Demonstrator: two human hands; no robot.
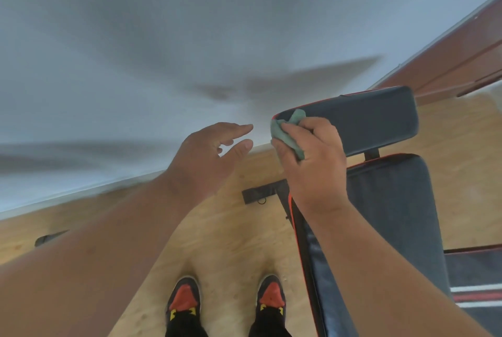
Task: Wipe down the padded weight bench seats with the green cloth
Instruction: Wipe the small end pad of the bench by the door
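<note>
The right hand [312, 162] has its fingers curled round a bunched green cloth [289, 132] and holds it against the near-left corner of the far pad [361, 116], a dark padded cushion with red piping that forms the upper section of the weight bench. That pad's long axis runs from the hand away to the right, so by my reading the coming stroke would sweep rightward along it. A second, longer dark pad [396, 209] lies just below and right of the hand, its long axis running toward the near edge of the scene; it sits closer to the right hand than to the left. The left hand [206, 157] hovers apart over the pale wooden floor [222, 241], fingers loosely spread, holding nothing. No brand or writing is legible on the bench.
</note>
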